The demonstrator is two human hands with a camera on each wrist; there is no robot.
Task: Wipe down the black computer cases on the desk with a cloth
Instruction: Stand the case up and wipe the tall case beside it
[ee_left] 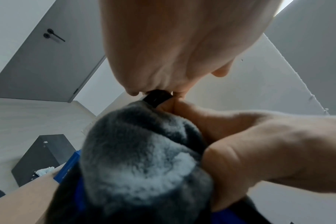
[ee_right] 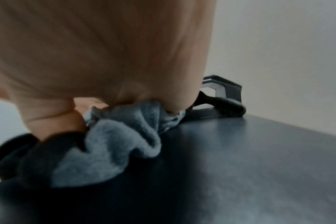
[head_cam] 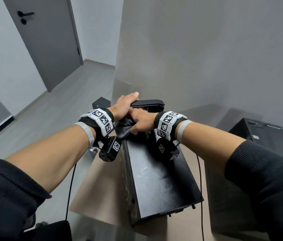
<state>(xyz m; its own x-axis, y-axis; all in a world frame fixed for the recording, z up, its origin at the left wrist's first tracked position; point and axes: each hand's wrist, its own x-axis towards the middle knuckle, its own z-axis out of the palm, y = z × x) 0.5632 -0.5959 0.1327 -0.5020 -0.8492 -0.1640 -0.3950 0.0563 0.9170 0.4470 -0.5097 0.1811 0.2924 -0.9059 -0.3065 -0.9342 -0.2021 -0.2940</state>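
Observation:
A long black computer case (head_cam: 156,180) lies on the desk (head_cam: 99,188), its dusty top panel (ee_right: 240,159) facing up. At its far end is a black handle (head_cam: 147,103). My left hand (head_cam: 125,105) grips that handle, fingers curled over its left end (ee_left: 157,97). Beside it, my right hand (head_cam: 141,122) holds a bunched grey cloth (head_cam: 124,126) and presses it on the case's far left corner. In the wrist views the cloth (ee_left: 140,159) (ee_right: 115,144) bulges out under the right hand (ee_right: 105,53), whose fingertips are hidden.
A second black computer case (head_cam: 259,134) stands on the desk at the right. A dark box (head_cam: 100,101) sits on the floor beyond the desk's left edge. A grey wall rises just behind the case; a grey door (head_cam: 46,40) is at the far left.

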